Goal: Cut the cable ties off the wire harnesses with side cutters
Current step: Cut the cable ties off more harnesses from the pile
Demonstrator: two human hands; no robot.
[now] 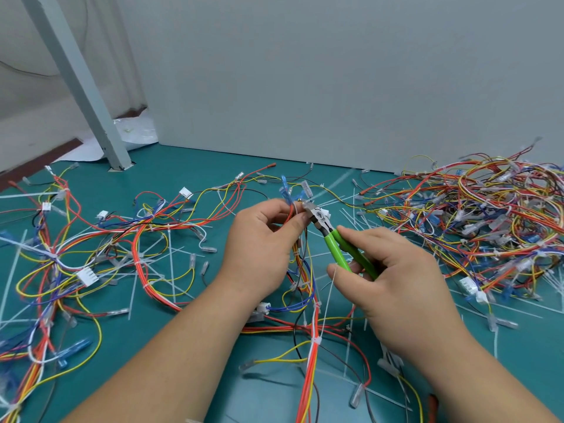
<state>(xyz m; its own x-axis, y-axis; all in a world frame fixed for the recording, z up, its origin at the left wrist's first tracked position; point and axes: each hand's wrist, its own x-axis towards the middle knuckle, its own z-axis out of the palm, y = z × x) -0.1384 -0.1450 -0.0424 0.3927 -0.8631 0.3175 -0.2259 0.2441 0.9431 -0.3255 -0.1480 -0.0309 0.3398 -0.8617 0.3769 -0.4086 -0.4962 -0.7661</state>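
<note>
Okay, left hand (262, 239) has its grip pinched on the harness (302, 270), held up off the surface (198, 166). Right hand's (393, 270) grip is wrapped round the cutters (334, 245), nose at the bundle right by that pinch. Tie itself is hard to make out. Catch only the tie, flat side to wires, skin clear, then squeeze.

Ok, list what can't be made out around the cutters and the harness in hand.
All in the head view:
1. What the blades of the side cutters bite: covered by the left hand, which grips the harness.
2. The cutters' handle ends: buried in the right hand.
3. The pile of harnesses: cut off by the right edge.
4. The stamp on the cutters: too small.
</note>
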